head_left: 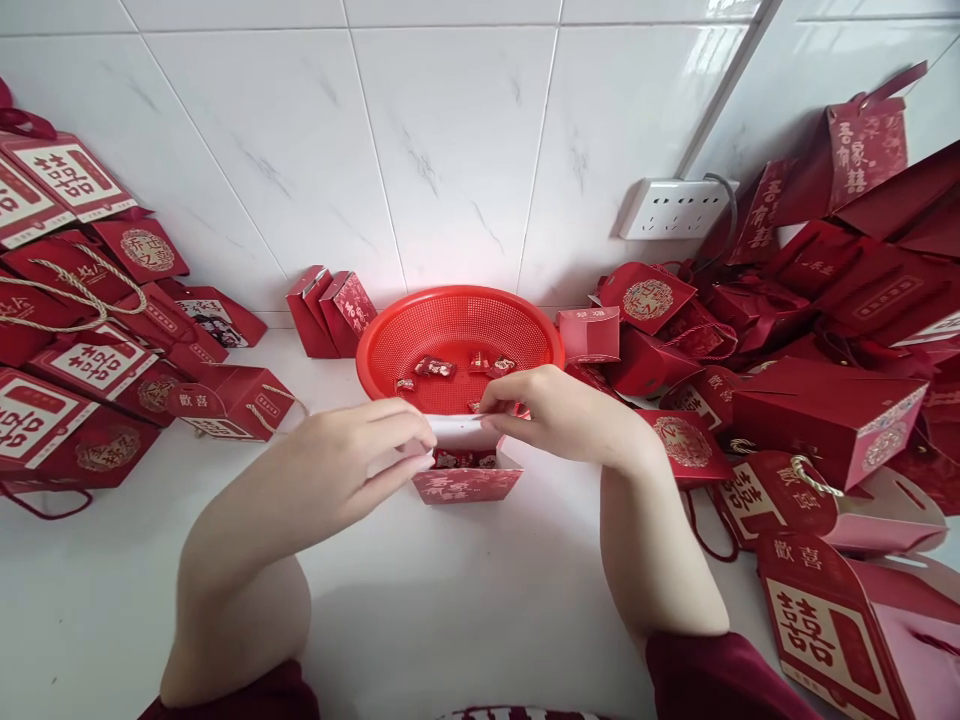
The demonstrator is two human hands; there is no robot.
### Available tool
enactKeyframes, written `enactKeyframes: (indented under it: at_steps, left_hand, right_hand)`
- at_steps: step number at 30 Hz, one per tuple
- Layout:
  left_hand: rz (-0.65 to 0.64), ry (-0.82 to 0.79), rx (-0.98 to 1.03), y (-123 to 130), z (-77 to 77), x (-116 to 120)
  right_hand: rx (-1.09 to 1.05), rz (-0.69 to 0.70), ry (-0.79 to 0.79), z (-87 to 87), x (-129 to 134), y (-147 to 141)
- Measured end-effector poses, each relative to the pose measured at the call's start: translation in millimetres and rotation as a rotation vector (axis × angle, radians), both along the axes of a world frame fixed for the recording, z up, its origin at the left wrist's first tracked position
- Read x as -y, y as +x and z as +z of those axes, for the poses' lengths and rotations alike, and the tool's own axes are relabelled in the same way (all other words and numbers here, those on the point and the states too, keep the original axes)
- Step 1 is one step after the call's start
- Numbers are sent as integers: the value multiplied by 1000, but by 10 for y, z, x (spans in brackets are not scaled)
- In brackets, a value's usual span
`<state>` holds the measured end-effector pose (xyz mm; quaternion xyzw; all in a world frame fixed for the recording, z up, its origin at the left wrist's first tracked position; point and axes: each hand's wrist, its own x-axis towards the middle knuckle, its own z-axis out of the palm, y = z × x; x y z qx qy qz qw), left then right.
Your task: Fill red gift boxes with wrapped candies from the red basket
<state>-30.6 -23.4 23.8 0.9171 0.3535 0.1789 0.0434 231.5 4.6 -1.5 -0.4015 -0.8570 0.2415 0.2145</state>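
Note:
A small red gift box (466,487) stands open on the white counter, with its pale inner flap raised at the back. Wrapped candies (465,459) show inside it. My left hand (367,450) is at the box's left side, thumb and fingertips closed at the edge of the flap. At the flap's right end, my right hand (544,410) pinches the edge between thumb and fingers. Just behind the box sits a red plastic basket (459,300) with several wrapped candies (435,367) lying in it, partly hidden by my right hand.
Red gift boxes (97,365) are stacked at the left, and a larger heap of boxes (817,410) covers the right. Two narrow red boxes (322,315) stand left of the basket. A white power strip (667,209) is on the tiled wall (457,130).

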Motion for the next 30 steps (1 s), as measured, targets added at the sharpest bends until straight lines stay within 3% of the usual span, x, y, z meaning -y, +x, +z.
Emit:
enactKeyframes:
  at_steps: [3, 6, 11, 13, 16, 19, 22, 26, 30]
  left_hand:
    - [119, -113, -19, -69, -15, -176]
    - [237, -250, 42, -122, -129, -456]
    - [349, -364, 90, -122, -319, -908]
    - [348, -417, -47, -56, -315, -1085]
    - [347, -505, -468, 110, -282, -1396]
    - [386, -557, -693, 281, -354, -1718]
    - [440, -579, -830, 375, -554, -1949]
    - [412, -593, -932, 382, -816, -2081]
    - [366, -577, -921, 349, -911, -2115]
  right_hand:
    - [77, -63, -67, -26, -19, 55]
    - [88, -115, -47, -25, -29, 78]
    - [84, -46, -13, 41, -11, 83]
    - [94, -28, 13, 64, -13, 107]
    - [118, -59, 27, 79, -33, 170]
    - [164, -127, -5, 73, -54, 228]
    - [204, -171, -40, 60, -60, 251]
    - [212, -165, -14, 62, -50, 253]
    - [205, -162, -11, 89, -26, 257]
